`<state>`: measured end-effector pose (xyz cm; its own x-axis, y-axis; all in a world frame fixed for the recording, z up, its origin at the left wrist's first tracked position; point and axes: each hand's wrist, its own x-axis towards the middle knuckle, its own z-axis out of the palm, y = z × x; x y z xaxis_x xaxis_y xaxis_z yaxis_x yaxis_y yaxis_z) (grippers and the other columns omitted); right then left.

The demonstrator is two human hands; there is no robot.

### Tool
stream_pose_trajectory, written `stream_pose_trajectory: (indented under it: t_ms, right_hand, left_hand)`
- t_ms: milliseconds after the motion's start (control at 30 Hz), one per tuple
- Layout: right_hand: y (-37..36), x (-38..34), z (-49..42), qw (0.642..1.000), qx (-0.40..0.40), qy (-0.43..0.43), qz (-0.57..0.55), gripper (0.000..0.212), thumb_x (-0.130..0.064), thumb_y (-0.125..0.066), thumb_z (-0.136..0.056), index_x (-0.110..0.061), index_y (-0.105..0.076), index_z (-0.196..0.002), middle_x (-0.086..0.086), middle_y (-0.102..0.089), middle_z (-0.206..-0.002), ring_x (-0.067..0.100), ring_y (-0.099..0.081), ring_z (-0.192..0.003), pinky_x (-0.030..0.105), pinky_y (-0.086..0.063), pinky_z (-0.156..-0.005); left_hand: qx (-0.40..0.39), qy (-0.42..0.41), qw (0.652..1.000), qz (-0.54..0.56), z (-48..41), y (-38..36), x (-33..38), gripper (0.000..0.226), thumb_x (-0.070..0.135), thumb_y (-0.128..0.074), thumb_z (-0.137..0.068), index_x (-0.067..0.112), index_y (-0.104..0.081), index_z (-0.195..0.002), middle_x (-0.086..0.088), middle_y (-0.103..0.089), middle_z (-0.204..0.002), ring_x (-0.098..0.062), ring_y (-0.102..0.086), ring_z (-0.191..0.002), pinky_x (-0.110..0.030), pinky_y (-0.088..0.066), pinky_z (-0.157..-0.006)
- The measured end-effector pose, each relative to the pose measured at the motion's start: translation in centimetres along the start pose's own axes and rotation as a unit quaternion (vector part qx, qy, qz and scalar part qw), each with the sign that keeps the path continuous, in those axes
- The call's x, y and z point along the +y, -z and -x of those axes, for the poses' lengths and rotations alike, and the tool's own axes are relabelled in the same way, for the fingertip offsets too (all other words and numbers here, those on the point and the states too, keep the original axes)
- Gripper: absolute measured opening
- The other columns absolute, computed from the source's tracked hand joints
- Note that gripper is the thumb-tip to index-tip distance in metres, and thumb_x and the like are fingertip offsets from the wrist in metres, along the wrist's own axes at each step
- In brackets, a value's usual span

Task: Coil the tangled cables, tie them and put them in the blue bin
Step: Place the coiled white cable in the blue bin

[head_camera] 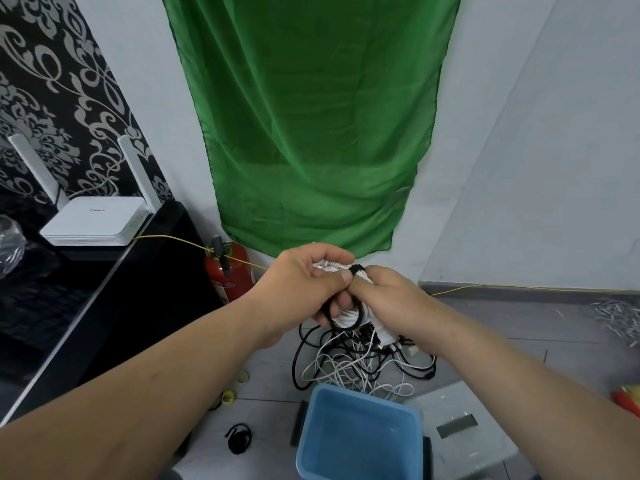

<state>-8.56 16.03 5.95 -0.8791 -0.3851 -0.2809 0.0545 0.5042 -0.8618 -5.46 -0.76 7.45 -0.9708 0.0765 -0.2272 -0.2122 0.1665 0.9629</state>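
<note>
Both hands held a white coil [346,318] in mid-air: the left hand [304,282] curled round it, the right hand [391,299] pinching a black tie [356,270] at its top. The tangle [360,365] lay on the floor below, with the bin [363,393] at 6 o'clock. If the tie slipped, the coil could spring loose and drop into the tangle.

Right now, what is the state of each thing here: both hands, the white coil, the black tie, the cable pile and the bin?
Left hand, grips the white coil.
Right hand, pinches the black tie.
White coil, wound, held in both hands.
Black tie, looped round the coil.
Cable pile, tangled, on the floor.
Blue bin, upright, open, no cables visible inside.
</note>
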Motion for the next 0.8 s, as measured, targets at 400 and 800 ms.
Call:
stream_pose_trajectory:
  t_ms: [400, 800]
  right_hand:
    - [-0.7, -0.2, 0.1, 0.998, 0.038, 0.005, 0.043, 0.052, -0.05, -0.03, -0.108, -0.015, -0.067, -0.101, 0.002, -0.073, -0.099, 0.017, -0.066, -0.097, 0.025, -0.045, -0.079]
    - [-0.3, 0.2, 0.0, 0.997, 0.026, 0.027, 0.072, 0.046, -0.047, -0.033, -0.109, -0.019, -0.069, -0.11, -0.004, -0.069, -0.109, 0.01, -0.06, -0.101, 0.011, -0.038, -0.08]
  left_hand:
    - [0.0, -0.007, 0.996, -0.085, 0.2, -0.4, -0.2, 0.018, 0.01, -0.063, -0.099, 0.022, -0.064, -0.111, -0.014, -0.077, -0.079, -0.023, -0.075, -0.07, -0.04, -0.062, -0.063]
    - [0.134, -0.171, 0.861, -0.46, -0.3, 0.6, 0.0, 0.024, 0.049, -0.077, -0.079, 0.043, -0.074, -0.102, 0.013, -0.057, -0.069, -0.011, -0.059, -0.071, -0.028, -0.047, -0.06]
